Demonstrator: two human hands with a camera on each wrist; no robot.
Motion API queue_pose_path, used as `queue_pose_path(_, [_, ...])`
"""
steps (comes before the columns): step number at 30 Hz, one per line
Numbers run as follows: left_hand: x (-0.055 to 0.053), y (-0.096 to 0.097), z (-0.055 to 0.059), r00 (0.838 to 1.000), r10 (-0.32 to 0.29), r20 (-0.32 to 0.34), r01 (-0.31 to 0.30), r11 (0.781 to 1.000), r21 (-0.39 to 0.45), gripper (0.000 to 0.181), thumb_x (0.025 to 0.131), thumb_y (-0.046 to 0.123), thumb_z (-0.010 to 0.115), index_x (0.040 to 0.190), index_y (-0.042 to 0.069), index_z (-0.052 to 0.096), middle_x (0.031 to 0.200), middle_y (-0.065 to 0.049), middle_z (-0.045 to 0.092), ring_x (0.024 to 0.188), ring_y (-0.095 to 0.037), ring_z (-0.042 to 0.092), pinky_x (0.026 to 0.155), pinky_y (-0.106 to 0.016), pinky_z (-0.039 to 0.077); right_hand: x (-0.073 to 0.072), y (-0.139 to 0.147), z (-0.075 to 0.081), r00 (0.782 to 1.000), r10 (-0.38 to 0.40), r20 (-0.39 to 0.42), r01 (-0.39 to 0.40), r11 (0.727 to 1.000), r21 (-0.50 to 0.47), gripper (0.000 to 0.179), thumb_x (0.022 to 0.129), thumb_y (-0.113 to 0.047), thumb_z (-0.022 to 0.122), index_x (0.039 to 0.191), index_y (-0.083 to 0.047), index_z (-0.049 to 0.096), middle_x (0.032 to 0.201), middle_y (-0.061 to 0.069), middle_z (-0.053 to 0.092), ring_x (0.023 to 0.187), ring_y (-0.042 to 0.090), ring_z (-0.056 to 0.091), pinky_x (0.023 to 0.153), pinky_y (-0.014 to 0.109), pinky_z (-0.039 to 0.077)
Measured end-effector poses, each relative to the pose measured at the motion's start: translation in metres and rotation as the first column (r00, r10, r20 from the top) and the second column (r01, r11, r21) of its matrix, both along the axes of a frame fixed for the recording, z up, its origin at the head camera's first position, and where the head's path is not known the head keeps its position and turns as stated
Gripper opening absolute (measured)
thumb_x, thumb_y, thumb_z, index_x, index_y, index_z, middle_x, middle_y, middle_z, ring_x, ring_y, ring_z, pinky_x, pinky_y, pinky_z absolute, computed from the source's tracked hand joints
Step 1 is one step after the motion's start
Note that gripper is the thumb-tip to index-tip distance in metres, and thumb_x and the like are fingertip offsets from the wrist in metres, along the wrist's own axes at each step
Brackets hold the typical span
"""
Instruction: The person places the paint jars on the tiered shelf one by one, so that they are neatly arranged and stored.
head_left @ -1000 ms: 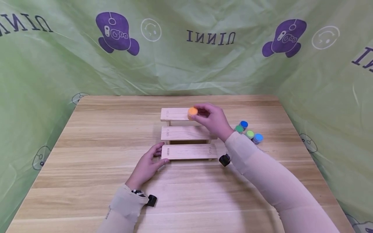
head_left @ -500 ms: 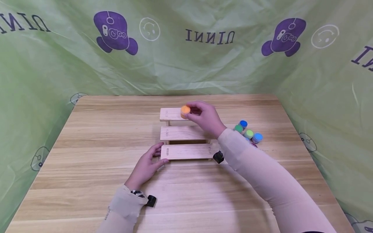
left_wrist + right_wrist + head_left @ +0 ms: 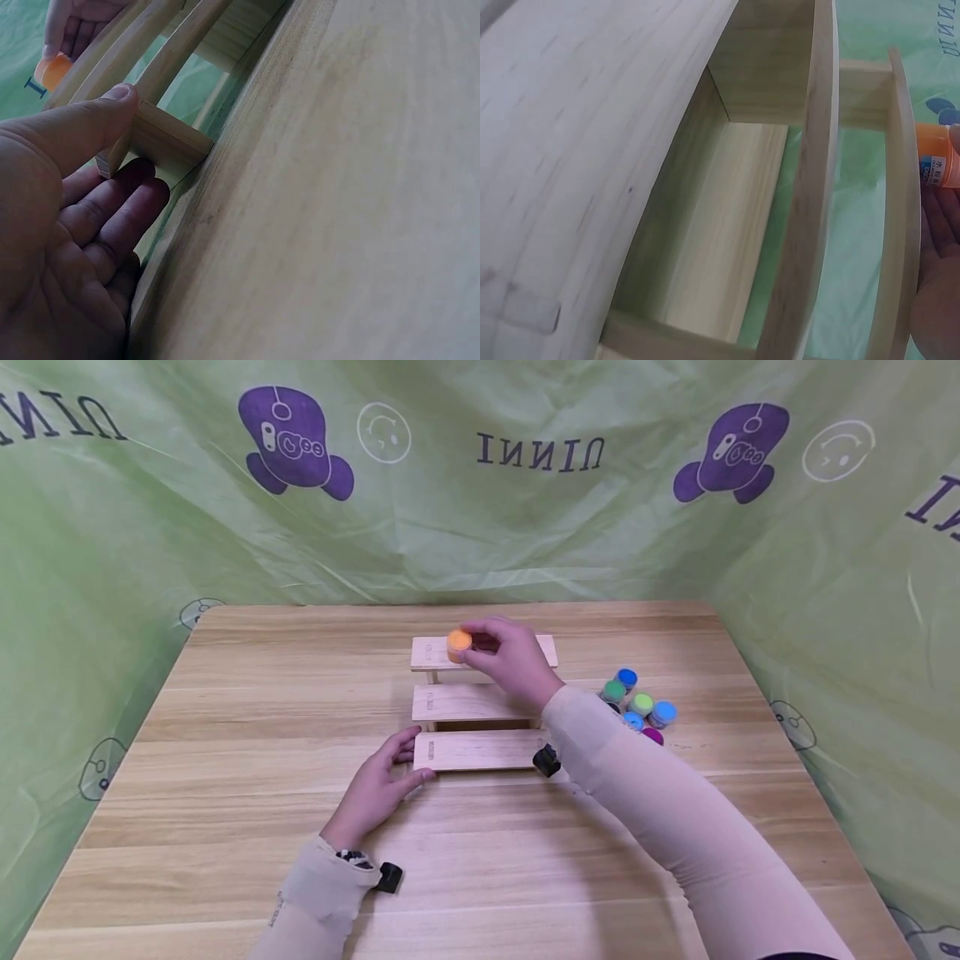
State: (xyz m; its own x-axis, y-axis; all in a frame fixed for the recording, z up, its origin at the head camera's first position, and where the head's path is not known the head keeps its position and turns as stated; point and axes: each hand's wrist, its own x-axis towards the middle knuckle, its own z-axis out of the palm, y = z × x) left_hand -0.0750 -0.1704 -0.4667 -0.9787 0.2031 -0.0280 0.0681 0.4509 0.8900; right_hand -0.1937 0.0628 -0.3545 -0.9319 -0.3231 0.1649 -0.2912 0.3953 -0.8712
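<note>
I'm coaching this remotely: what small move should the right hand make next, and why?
Probably ease the orange paint jar slightly left and settle it on the back step: the right hand pinches it there, bare wood shows between the jar and that step's left end, and the left hand holds the front step. Whether the jar touches the back step, I cannot tell.

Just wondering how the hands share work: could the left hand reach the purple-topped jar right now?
Probably not easily: the left hand holds the near left corner of the wooden stand, and the right sleeve stretches between that hand and the purple-topped jar, partly covering the jar.
</note>
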Motion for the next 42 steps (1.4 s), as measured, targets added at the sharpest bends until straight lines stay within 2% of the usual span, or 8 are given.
queue_pose_path(9, [-0.002,0.001,-0.001,1.0,-0.002,-0.004,0.002,1.0,0.0,0.071,0.088,0.022,0.079,0.15,0.015,0.046,0.127,-0.009,0.064,0.12,-0.026,0.058,0.104,-0.049,0.044,-0.001,-0.009,0.001,1.0,0.009,0.001,-0.009,1.0,0.011,0.045,0.089,-0.015,0.079,0.13,-0.002,0.065,0.122,0.009,0.066,0.108,0.017,0.066,0.09,0.021,0.054])
queue_pose_path(16, [-0.001,0.0,-0.001,1.0,-0.004,-0.01,0.004,1.0,0.003,0.071,0.088,0.024,0.079,0.15,0.014,0.046,0.126,-0.009,0.065,0.12,-0.026,0.059,0.104,-0.05,0.044,-0.002,-0.018,0.002,0.999,0.023,0.025,-0.023,1.0,0.005,0.044,0.089,-0.015,0.078,0.13,-0.003,0.064,0.122,0.008,0.067,0.108,0.016,0.066,0.09,0.019,0.054])
queue_pose_path(30, [0.001,-0.001,-0.002,1.0,0.001,-0.018,-0.001,1.0,0.016,0.07,0.087,0.024,0.08,0.149,0.015,0.047,0.126,-0.009,0.065,0.119,-0.026,0.059,0.103,-0.05,0.045,-0.002,-0.031,0.002,0.999,0.029,0.02,-0.029,1.0,0.007,0.041,0.091,-0.015,0.077,0.128,-0.003,0.065,0.122,0.008,0.066,0.108,0.015,0.066,0.089,0.019,0.054])
queue_pose_path(38, [0.001,-0.001,-0.002,1.0,-0.001,-0.021,0.001,1.0,0.021,0.071,0.087,0.026,0.08,0.149,0.016,0.047,0.126,-0.009,0.065,0.119,-0.025,0.059,0.104,-0.049,0.044,-0.002,-0.031,0.001,0.999,0.029,0.041,-0.028,1.0,-0.013,0.044,0.09,-0.015,0.078,0.13,-0.003,0.064,0.122,0.007,0.067,0.108,0.015,0.066,0.089,0.018,0.054])
queue_pose_path(42, [0.0,-0.001,-0.002,1.0,-0.005,-0.019,0.005,1.0,0.027,0.071,0.087,0.025,0.08,0.149,0.015,0.047,0.126,-0.009,0.065,0.119,-0.026,0.059,0.104,-0.05,0.044,-0.003,-0.03,0.001,0.997,0.03,0.077,-0.028,0.999,-0.022,0.046,0.09,-0.017,0.078,0.132,-0.004,0.062,0.124,0.006,0.066,0.111,0.014,0.065,0.09,0.018,0.053])
